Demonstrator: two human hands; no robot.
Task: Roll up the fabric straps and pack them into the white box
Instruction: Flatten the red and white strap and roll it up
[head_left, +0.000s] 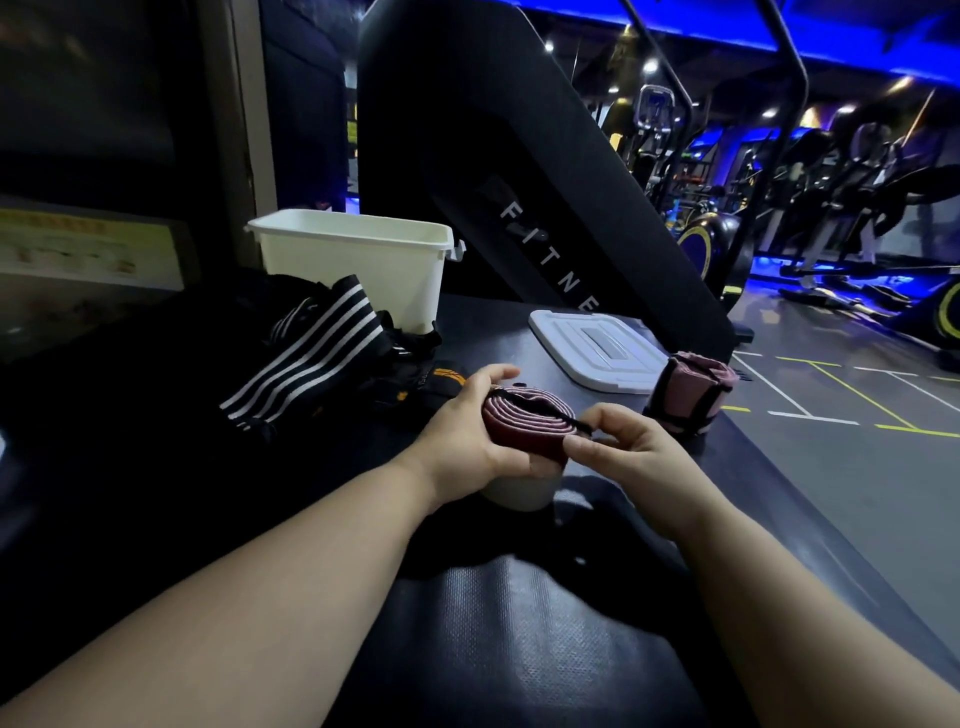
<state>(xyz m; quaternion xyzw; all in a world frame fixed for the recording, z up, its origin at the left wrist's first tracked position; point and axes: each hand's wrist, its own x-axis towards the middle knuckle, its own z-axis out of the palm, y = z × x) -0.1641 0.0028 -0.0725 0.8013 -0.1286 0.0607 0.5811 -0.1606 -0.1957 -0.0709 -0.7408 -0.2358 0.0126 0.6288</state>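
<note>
A dark red fabric strap (524, 422), coiled into a flattened roll with a black edge, is held above the dark mat. My left hand (472, 431) grips the roll from its left side, fingers curled over the top. My right hand (618, 441) pinches the roll's right end between thumb and fingers. The white box (358, 265) stands open at the back, behind a heap of black straps with white stripes (306, 353). A second pink and black rolled strap (691, 395) stands upright to the right, near the mat's edge.
The box's white lid (597, 348) lies flat between the box and the pink roll. A black and orange item (436, 382) lies by the heap. A white cylinder (519, 491) sits under my left hand. A large black fitness machine (519, 171) rises behind; gym floor lies to the right.
</note>
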